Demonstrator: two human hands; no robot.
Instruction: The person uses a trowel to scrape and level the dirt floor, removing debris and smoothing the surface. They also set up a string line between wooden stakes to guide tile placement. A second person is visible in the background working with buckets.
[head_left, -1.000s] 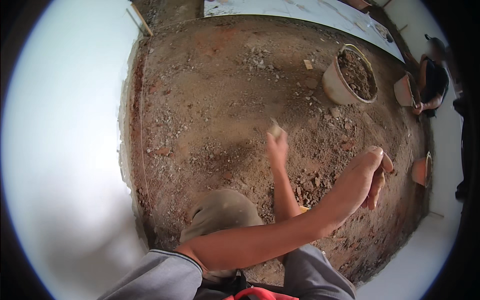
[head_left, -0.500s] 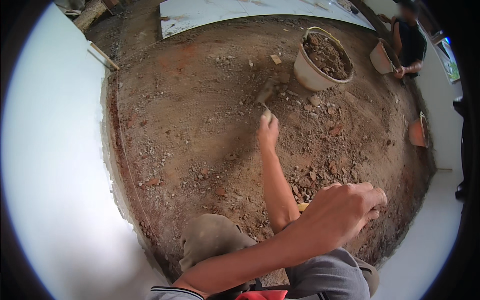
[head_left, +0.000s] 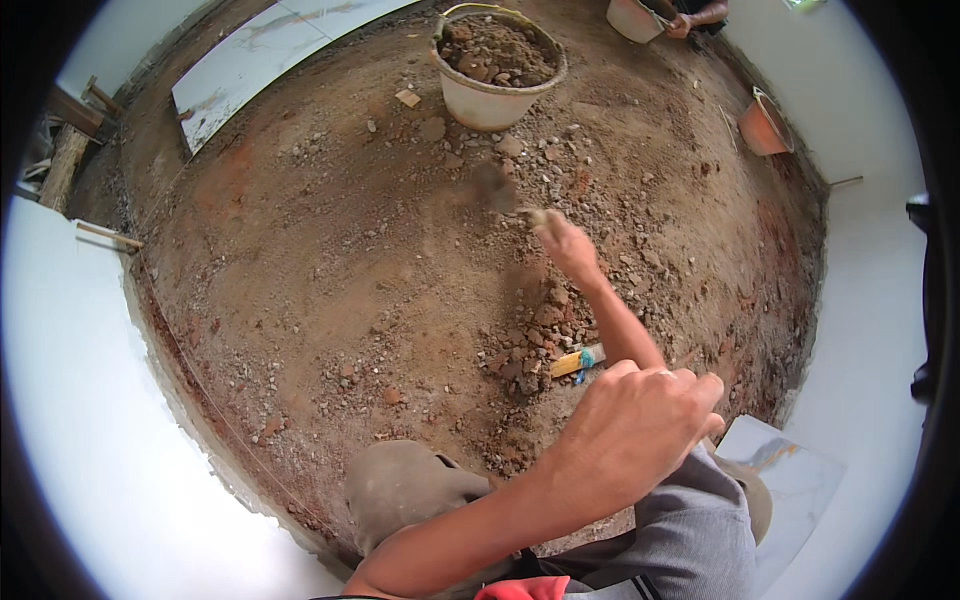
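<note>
My right hand (head_left: 568, 248) reaches out over the dirt floor, wrapped round the handle of a trowel (head_left: 493, 188). The blade is blurred and low over the loose soil, on the near side of a pale bucket (head_left: 490, 103) filled with dirt and rubble. My left forearm crosses in front of my body. Its hand (head_left: 640, 425) hangs above my right knee with the fingers curled in, and I see nothing in them. Just beyond this hand lies a yellow stick-like piece (head_left: 568, 365) with a teal wrap, partly hidden by my right arm.
Rubble (head_left: 530, 345) is heaped by the yellow piece. Another person's hand (head_left: 680, 25) touches a second bucket (head_left: 635, 20) at the far right. An orange bucket (head_left: 767, 128) tilts near the right wall. Large marbled tiles (head_left: 250, 65) lie at the back left; another tile (head_left: 775, 480) is by my right knee.
My view has turned to the right. The trowel in my right hand has swept nearer and rightward, away from the dirt-filled bucket. My left hand stays curled above my knee.
</note>
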